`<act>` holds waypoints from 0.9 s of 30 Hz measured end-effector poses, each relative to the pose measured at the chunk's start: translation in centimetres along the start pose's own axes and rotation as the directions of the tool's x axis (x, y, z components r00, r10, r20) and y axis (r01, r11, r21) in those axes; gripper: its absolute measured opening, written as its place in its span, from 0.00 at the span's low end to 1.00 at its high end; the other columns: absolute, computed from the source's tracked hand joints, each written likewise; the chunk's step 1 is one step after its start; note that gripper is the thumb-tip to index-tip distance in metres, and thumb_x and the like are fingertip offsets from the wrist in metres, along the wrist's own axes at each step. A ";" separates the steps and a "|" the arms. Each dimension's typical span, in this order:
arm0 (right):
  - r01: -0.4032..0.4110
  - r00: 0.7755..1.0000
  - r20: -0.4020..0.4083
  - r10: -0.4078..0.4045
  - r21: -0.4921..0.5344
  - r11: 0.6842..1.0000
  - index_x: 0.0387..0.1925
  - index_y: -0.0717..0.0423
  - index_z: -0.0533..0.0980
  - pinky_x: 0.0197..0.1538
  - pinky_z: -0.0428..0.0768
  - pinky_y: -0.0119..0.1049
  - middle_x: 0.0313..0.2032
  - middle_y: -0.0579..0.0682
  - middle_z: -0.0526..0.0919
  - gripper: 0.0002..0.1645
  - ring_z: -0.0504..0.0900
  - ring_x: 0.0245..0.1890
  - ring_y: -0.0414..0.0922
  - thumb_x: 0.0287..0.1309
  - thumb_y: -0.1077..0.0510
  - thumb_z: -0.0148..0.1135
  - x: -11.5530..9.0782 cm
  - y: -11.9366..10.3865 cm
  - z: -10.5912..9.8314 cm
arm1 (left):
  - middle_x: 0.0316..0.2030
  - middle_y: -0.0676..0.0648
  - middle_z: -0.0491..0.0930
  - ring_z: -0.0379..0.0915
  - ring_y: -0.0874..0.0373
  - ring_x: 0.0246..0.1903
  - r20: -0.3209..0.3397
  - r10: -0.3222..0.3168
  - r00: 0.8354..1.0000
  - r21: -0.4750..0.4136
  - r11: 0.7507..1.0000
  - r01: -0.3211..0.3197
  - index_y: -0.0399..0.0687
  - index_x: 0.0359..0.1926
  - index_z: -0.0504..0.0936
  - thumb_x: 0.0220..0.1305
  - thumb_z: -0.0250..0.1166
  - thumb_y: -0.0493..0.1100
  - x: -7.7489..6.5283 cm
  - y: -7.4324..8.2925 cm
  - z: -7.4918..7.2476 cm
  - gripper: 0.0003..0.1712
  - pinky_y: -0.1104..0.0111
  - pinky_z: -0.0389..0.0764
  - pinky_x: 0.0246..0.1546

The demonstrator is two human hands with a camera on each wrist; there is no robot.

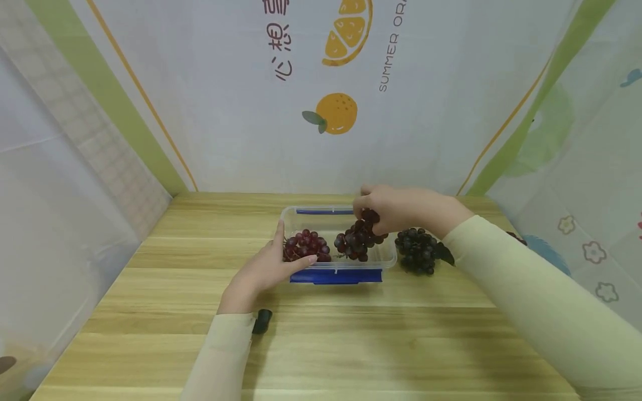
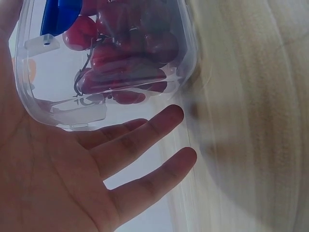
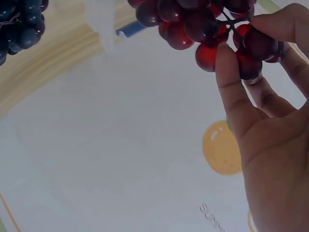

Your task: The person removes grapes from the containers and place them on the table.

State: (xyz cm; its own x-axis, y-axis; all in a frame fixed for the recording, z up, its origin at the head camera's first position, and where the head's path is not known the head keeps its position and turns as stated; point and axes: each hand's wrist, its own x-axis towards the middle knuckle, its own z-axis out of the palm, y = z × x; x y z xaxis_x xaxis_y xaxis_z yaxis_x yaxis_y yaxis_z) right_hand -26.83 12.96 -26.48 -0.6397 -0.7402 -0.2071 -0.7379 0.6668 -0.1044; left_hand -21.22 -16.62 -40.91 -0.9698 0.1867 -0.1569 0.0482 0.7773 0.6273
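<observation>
A clear plastic container [image 1: 389, 262] with blue latches stands on the wooden table. One bunch of red grapes [image 1: 307, 245] lies in its left part. My left hand [image 1: 268, 266] rests at the container's left end, thumb across the near rim. In the left wrist view its other fingers [image 2: 140, 137] stretch out straight along the end wall. With thumb and fingertips my right hand [image 1: 383, 207] pinches the upper end of a second bunch of dark red grapes [image 1: 355, 240], which hangs over the container's right part. In the right wrist view, stems and berries [image 3: 203, 26] show at the fingertips.
A bunch of black grapes [image 1: 416, 250] lies just right of the container, with a dark leaf-like piece [image 1: 444, 254] beside it. A small dark object [image 1: 262, 322] lies near my left wrist. A printed cloth [image 1: 241, 139] rises behind the table [image 1: 341, 345].
</observation>
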 end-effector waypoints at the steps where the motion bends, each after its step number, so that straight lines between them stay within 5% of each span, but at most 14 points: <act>1: -0.001 1.000 -0.012 0.001 0.001 1.000 0.48 0.52 0.82 0.44 0.76 0.42 0.44 0.52 0.74 0.19 0.73 0.40 0.48 0.56 0.70 0.64 -0.3 0.0 -0.1 | 0.85 0.36 0.47 0.53 0.33 0.81 0.001 -0.001 1.000 -0.002 1.000 0.001 0.65 0.83 0.16 0.56 0.58 0.89 0.0 0.0 0.0 0.78 0.35 0.64 0.76; 10: 0.024 0.985 -0.169 -0.027 -0.021 0.999 0.53 0.52 0.85 0.43 0.79 0.44 0.42 0.52 0.79 0.22 0.76 0.38 0.47 0.56 0.68 0.67 -3.6 -0.4 -1.1 | 0.86 0.38 0.46 0.51 0.33 0.82 0.008 -0.008 1.000 -0.009 1.000 0.008 0.66 0.83 0.16 0.56 0.58 0.89 -0.1 0.1 0.0 0.78 0.35 0.63 0.77; 27: -0.098 0.977 -0.195 0.089 -0.038 0.994 0.52 0.45 0.86 0.39 0.78 0.39 0.42 0.46 0.80 0.24 0.76 0.36 0.41 0.53 0.67 0.73 -9.9 -0.2 -0.4 | 0.86 0.38 0.42 0.52 0.32 0.82 0.007 -0.001 1.000 -0.030 1.000 0.001 0.67 0.83 0.17 0.56 0.58 0.89 -0.1 0.0 -0.1 0.78 0.36 0.64 0.77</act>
State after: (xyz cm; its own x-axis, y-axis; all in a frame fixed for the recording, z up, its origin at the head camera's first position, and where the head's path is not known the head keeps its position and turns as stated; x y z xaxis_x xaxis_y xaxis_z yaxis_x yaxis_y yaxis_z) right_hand -20.41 20.12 -24.00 -0.7321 -0.6808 -0.0218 -0.6795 0.7322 -0.0461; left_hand -21.08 -16.67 -40.84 -0.9681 0.1907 -0.1628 0.0403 0.7592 0.6496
